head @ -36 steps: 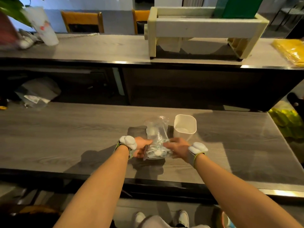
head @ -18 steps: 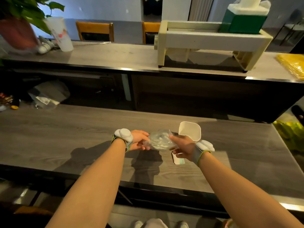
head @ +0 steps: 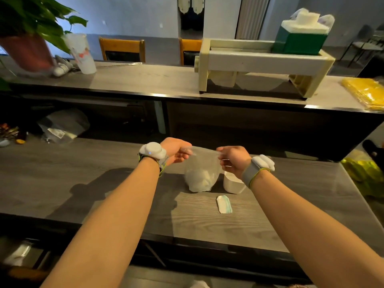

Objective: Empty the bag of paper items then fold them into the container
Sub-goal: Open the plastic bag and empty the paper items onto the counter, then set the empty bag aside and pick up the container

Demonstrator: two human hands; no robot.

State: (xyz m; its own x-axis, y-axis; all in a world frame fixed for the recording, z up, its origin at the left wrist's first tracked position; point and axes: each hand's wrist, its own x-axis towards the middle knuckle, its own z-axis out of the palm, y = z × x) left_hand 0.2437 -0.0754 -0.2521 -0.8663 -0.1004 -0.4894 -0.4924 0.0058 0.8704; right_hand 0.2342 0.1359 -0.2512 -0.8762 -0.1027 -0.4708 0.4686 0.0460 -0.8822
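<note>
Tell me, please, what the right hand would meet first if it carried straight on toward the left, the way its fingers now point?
The right hand pinches one side of the clear plastic bag's top; going on leftward it would probably meet the left hand gripping the other side, though depth is hard to judge.

Grey wood-grain table (head: 62, 183) bears a white container (head: 232, 185) and seemingly one folded paper (head: 224, 204).

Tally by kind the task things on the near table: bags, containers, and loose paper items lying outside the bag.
Clear plastic bag, held up by the left hand and right hand: 1
White container: 1
Loose folded paper item on the table: 1
Total: 3
Papers inside the bag are too blurred to count.
</note>
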